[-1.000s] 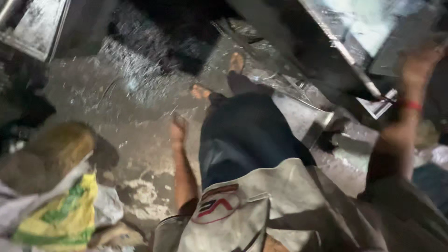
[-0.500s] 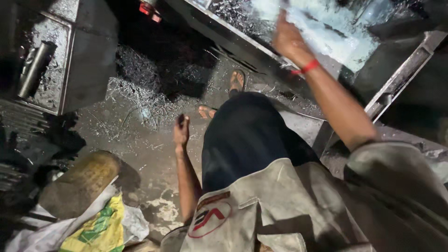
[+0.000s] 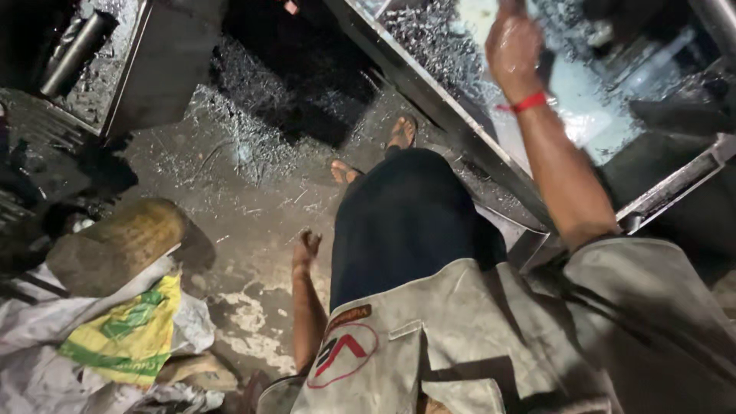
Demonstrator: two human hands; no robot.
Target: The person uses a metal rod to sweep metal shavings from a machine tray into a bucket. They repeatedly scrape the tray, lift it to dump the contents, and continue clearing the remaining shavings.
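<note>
My right hand point(image 3: 512, 47), with a red band on its wrist, is raised over the wet, shaving-strewn tray of a metal machine point(image 3: 460, 130) at the upper right. Its back faces me and the fingertips reach the frame's top edge, so any grip is hidden. At my side my left hand point(image 3: 307, 249) hangs down over the concrete floor, empty, with fingers loosely apart. I wear a grey shirt and dark trousers. My sandalled feet point(image 3: 402, 132) stand beside the machine's slanted edge.
Metal shavings point(image 3: 245, 146) litter the floor ahead of my feet. A brown rounded block point(image 3: 115, 245) and a yellow-green sack point(image 3: 130, 337) on white bags lie at the lower left. At the upper left a dark metal bar point(image 3: 73, 50) rests on another machine's ledge.
My right hand has swung from the far right edge inward and now sits over the machine's tray. The left hand still hangs at my side. The view has shifted right.
</note>
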